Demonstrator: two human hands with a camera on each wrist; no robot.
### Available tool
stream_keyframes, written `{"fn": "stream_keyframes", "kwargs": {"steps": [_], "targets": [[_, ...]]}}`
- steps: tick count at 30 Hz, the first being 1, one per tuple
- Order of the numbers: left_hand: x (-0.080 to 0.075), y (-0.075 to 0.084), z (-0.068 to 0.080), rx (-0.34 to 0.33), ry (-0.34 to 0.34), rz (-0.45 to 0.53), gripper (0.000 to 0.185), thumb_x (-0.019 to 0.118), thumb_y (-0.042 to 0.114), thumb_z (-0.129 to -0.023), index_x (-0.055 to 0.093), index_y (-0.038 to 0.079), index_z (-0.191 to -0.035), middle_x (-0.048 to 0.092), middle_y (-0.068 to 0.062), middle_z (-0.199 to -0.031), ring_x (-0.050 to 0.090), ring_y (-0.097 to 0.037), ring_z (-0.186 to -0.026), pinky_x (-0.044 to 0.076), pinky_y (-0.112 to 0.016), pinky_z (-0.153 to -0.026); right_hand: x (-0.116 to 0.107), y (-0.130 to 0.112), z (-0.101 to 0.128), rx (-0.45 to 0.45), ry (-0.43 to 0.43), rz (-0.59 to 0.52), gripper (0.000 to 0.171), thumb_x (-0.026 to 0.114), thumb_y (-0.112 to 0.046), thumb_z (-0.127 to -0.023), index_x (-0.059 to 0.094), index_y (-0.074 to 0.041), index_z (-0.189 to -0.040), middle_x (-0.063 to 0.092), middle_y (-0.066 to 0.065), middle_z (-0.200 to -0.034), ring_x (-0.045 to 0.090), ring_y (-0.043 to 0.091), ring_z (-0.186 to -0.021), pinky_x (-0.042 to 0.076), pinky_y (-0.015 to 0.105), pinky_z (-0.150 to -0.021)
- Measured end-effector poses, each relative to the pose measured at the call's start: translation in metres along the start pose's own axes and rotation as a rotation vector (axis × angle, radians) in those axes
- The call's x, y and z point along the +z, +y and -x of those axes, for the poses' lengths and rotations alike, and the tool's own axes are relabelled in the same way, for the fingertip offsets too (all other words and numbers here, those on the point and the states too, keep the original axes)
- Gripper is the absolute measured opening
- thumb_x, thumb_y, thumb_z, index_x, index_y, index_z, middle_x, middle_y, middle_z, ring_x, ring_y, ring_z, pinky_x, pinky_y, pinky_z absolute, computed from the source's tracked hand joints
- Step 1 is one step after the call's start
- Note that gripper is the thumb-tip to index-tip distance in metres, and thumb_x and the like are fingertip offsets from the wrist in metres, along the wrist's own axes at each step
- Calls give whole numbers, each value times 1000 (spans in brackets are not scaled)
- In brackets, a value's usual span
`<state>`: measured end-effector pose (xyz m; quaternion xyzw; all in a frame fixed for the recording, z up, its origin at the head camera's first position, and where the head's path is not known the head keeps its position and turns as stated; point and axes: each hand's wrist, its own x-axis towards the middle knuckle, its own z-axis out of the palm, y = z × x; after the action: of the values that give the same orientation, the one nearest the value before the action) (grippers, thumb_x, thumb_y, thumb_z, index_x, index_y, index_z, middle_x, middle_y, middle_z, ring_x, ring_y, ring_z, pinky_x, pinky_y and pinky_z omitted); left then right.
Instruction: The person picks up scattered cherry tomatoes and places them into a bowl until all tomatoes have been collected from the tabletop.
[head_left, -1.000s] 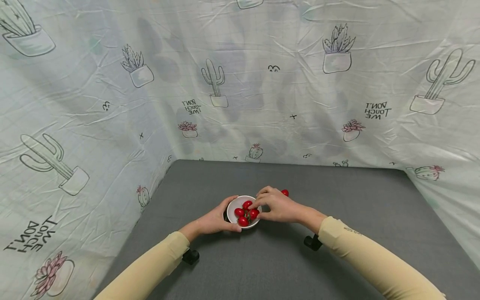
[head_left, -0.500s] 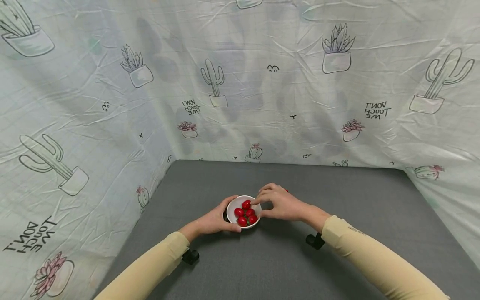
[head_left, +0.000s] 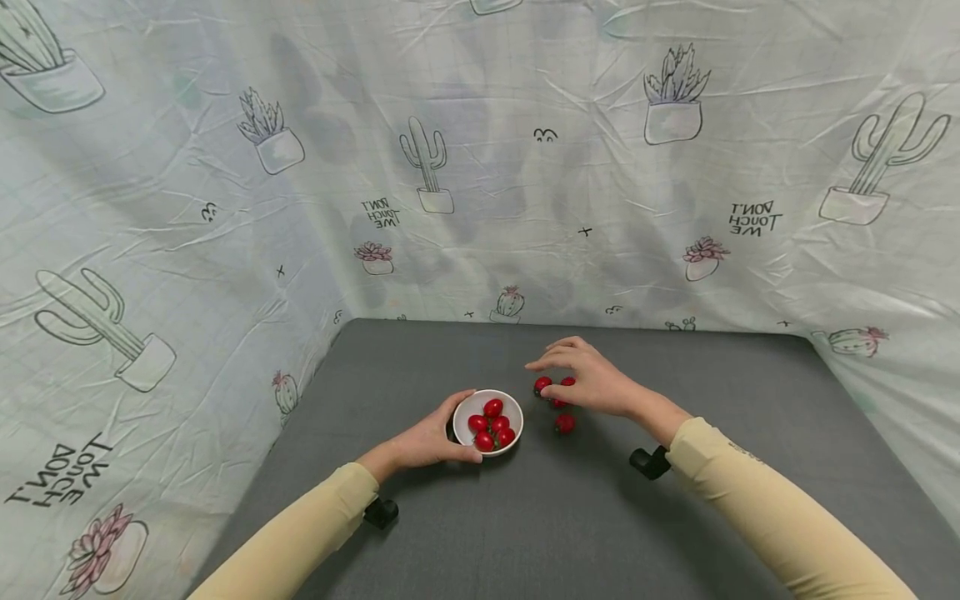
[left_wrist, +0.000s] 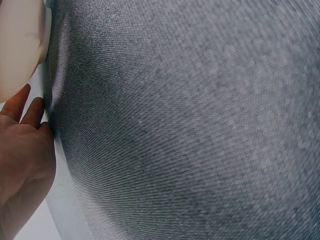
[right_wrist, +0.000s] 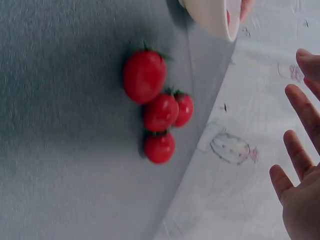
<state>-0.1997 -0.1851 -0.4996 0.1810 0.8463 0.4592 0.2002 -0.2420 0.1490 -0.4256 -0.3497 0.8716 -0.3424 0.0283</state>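
A small white bowl (head_left: 465,410) with several red cherry tomatoes (head_left: 492,407) in it stands on the grey table. My left hand (head_left: 427,437) holds it from the left, thumb at the near rim and fingers curved along the far side. In the left wrist view the bowl (left_wrist: 20,45) shows its outer wall above the fingers. Several more cherry tomatoes (right_wrist: 144,76), with green stems, lie grouped to the right of the bowl. Over that group hovers my right hand (head_left: 596,382), fingers apart and holding nothing; it partly covers them in the head view.
The grey table (head_left: 480,533) stretches around the bowl. Behind and left of it hangs a pale curtain (head_left: 480,167) printed with cacti. A black wrist mount shows under each forearm, the right mount (head_left: 649,462) and the left mount (head_left: 381,513).
My right hand has left the bowl's right rim and moved right and away, over the loose tomatoes, which now show. One tomato settled lower in the bowl. The left hand stays.
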Motion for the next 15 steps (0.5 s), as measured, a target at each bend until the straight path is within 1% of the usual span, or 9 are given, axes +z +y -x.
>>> {"fn": "stream_keyframes", "kwargs": {"steps": [7, 11, 15], "targets": [[-1, -1, 0, 5, 0, -3, 107, 90, 40, -78, 24, 25, -161, 35, -2, -157, 37, -18, -140, 33, -46, -112, -16, 11, 3, 65, 17, -76, 40, 76, -26, -96, 69, -25, -135, 54, 3, -143, 35, 28, -140, 37, 61, -104], [0, -1, 1, 4, -1, -3, 107, 90, 41, -78, 23, 25, -161, 34, -2, -157, 36, -18, -141, 32, -47, -113, -19, 20, 5, 86, 14, -80, 41, 76, -26, -96, 68, -24, -136, 53, 5, -145, 32, 31, -141, 35, 63, -105], [0, 0, 1, 4, 1, -9, 107, 90, 41, -78, 24, 25, -161, 34, -2, -158, 35, -18, -142, 31, -47, -114, -18, 29, 6, 99, 10, -70, 42, 75, -24, -96, 67, -22, -137, 54, 5, -145, 31, 32, -142, 34, 63, -106]]}}
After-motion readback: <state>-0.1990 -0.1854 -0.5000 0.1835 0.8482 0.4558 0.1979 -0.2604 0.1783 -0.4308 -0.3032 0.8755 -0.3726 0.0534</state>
